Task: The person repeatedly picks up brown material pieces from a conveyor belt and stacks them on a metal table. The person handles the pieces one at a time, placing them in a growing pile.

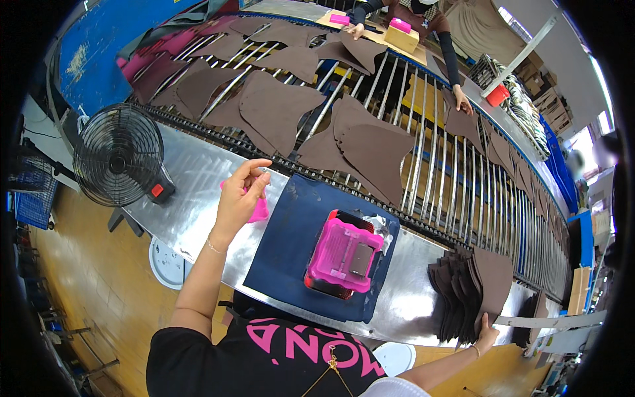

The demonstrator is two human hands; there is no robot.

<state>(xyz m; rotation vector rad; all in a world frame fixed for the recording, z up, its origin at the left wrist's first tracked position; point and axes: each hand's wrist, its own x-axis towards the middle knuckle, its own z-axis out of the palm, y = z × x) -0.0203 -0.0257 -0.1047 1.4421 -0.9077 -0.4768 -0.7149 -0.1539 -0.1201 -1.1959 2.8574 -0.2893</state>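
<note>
My left hand [239, 198] is raised over the metal table, thumb and fingers bent and apart, with nothing visible between them. Partly behind it lies a pink object [260, 210], its shape mostly hidden. At the right, my right hand [487, 335] pinches the near edge of the top brown cut piece [493, 281] on a stack [456, 298] of similar curved pieces. Between my hands, a pink plastic tray [336, 248] with a small grey block [360, 259] in it rests on a dark blue mat [281, 255].
Beyond the table edge runs a slatted metal conveyor [423, 152] with brown pieces [281, 106] spread over it. A co-worker [423, 20] reaches over its far side, both hands near pieces. A black fan [118, 155] stands at the left, a smaller stack [529, 317] at the right.
</note>
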